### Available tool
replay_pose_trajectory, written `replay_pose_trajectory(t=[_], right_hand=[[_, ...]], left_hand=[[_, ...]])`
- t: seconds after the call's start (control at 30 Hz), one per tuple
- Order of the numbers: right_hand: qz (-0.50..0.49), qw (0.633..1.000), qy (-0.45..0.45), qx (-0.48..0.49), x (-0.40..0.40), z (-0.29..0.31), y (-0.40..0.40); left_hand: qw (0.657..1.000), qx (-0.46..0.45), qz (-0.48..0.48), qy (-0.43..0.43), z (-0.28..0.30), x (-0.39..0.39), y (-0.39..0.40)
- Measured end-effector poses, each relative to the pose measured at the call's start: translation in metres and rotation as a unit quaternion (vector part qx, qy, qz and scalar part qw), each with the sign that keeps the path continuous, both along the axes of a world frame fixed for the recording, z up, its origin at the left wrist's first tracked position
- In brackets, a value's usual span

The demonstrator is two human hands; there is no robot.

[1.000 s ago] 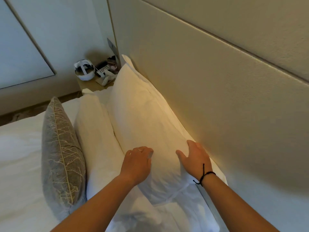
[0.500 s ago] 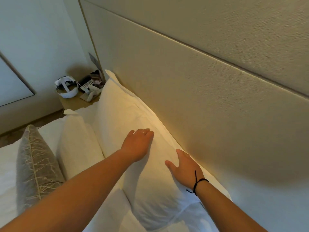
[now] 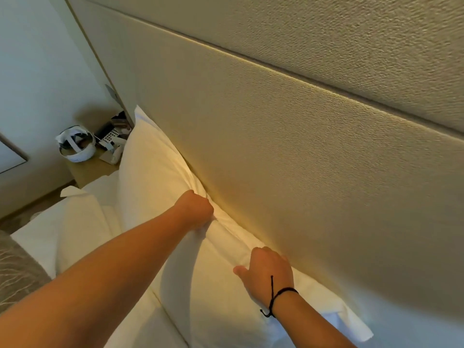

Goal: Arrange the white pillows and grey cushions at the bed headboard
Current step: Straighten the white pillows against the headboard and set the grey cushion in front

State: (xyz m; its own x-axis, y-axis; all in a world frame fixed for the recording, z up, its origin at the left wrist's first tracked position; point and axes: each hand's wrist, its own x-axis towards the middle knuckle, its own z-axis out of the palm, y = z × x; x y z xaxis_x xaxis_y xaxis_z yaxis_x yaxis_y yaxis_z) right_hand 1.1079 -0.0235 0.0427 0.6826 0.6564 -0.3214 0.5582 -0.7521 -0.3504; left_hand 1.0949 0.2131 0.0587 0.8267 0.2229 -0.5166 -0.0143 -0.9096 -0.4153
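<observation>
A large white pillow stands on edge against the beige padded headboard. My left hand is closed on the pillow's top edge, right beside the headboard. My right hand, with a black cord at the wrist, grips the same top edge nearer to me, thumb on the front face and fingers tucked behind. A second white pillow leans in front, to the left. A corner of the grey patterned cushion shows at the far left edge.
A wooden bedside table sits past the pillows with a white headset, a phone and small items on it. White bedding lies below my arms. Wooden floor shows at the left.
My left hand has moved from lying flat on the pillow's face up to its top edge and closed on it. My right hand has curled over the same edge. The view has shifted closer.
</observation>
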Motion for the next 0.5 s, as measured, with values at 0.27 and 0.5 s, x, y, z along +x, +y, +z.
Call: replay_pose_trajectory(t=[0.27, 0.5], right_hand=[[-0.021, 0.996, -0.017, 0.084, 0.0, 0.007, 0.004], [0.003, 0.973, -0.132, 0.19, -0.02, 0.054, 0.001]], left_hand=[[0.982, -0.041, -0.027, -0.182, 0.025, -0.031, 0.019], [0.943, -0.046, -0.034, -0.326, 0.075, -0.056, 0.025]])
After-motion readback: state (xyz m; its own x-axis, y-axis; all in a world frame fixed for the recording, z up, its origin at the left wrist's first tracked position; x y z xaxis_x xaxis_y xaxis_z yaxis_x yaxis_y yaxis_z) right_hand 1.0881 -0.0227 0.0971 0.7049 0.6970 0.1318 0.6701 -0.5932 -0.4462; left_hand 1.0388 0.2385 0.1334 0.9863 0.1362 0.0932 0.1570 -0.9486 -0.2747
